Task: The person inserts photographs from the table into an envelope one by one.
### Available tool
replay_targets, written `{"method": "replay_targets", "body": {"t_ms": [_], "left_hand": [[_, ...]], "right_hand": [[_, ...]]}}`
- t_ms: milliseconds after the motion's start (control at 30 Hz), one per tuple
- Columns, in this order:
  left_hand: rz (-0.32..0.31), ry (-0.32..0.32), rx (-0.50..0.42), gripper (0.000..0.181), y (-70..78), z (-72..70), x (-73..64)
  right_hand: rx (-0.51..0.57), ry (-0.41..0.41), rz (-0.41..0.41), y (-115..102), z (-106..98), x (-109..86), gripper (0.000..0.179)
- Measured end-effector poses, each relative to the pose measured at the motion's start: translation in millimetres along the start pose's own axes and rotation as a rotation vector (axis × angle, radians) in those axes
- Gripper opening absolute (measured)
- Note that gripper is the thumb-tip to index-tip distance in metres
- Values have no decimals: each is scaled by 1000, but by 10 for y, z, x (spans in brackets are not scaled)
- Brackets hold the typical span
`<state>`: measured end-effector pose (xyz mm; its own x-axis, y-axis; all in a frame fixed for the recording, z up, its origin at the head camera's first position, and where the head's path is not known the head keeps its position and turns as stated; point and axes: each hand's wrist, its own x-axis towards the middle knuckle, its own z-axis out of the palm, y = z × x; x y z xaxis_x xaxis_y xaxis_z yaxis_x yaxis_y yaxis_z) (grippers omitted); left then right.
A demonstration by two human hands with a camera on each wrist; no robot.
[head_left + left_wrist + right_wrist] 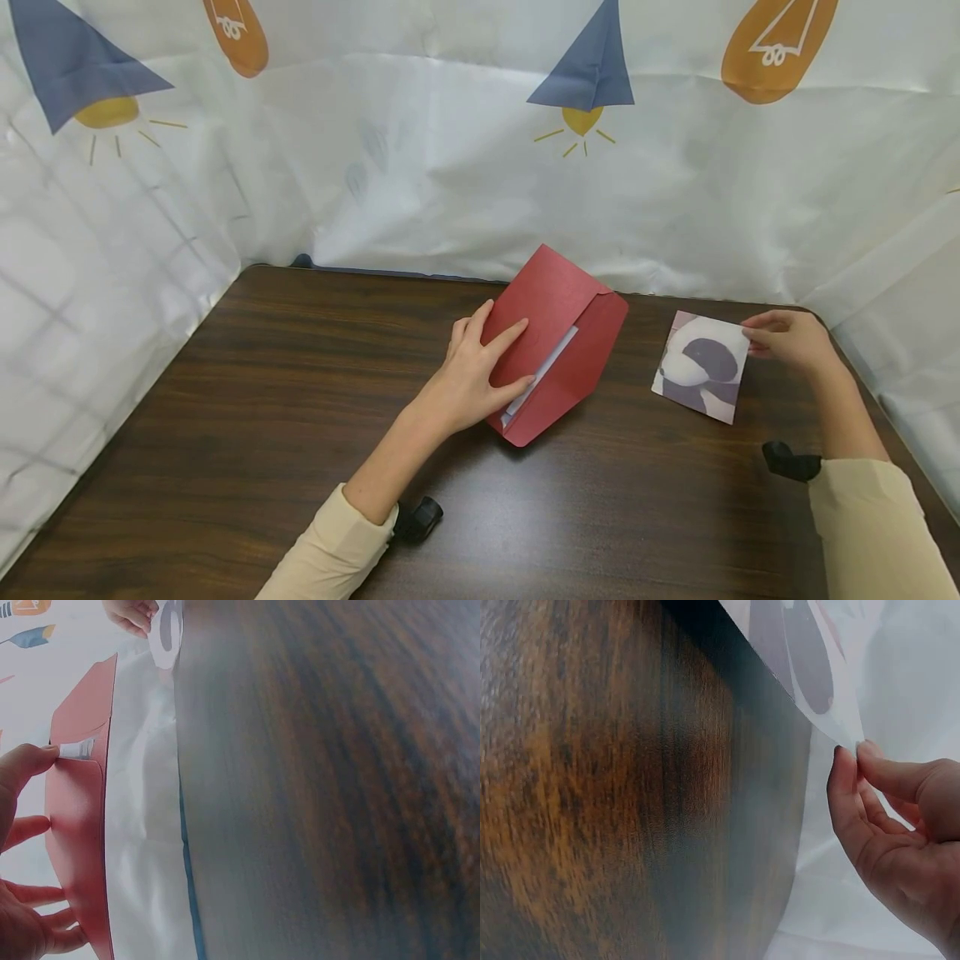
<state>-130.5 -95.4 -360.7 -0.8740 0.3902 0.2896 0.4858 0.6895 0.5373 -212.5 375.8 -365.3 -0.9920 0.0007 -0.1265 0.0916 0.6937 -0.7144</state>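
Note:
My left hand (472, 375) holds a red envelope (540, 312) tilted above the table. Its fingers are spread over the face and left edge, and the thumb lies at the opening. The envelope's pointed flap (573, 379) is folded out to the right. A strip of white paper (543, 371) shows inside the opening. To the right, my right hand (795, 337) pinches a printed card (701, 367) by its upper right corner. The card bears a white and grey-purple picture. In the right wrist view, thumb and index fingertip meet on the card's corner (840, 720).
Below both hands spreads a dark wood-grain table (247, 433). A white curtain (450, 183) printed with lamps and bulbs hangs along the table's back and sides. Black wrist cameras (420, 521) sit at both cream sleeves (330, 546).

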Motion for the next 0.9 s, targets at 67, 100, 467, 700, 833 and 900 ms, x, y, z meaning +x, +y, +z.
{"method": "replay_targets", "body": {"t_ms": [67, 100, 467, 700, 833, 900], "left_hand": [[-1, -1, 0, 68, -4, 4, 3], [0, -1, 0, 68, -5, 5, 4], [10, 5, -6, 68, -26, 24, -3], [8, 3, -10, 68, -18, 11, -4], [5, -1, -2, 69, -22, 10, -2], [2, -5, 1, 69, -26, 10, 0]], "right_hand": [[1, 0, -8, 0, 1, -19, 42], [5, 0, -11, -2, 1, -27, 42], [40, 9, -45, -44, 1, -71, 41], [49, 30, -59, -104, 15, -106, 40], [61, 41, -80, -164, 32, -124, 40], [71, 43, -89, -196, 41, -131, 39]]}}
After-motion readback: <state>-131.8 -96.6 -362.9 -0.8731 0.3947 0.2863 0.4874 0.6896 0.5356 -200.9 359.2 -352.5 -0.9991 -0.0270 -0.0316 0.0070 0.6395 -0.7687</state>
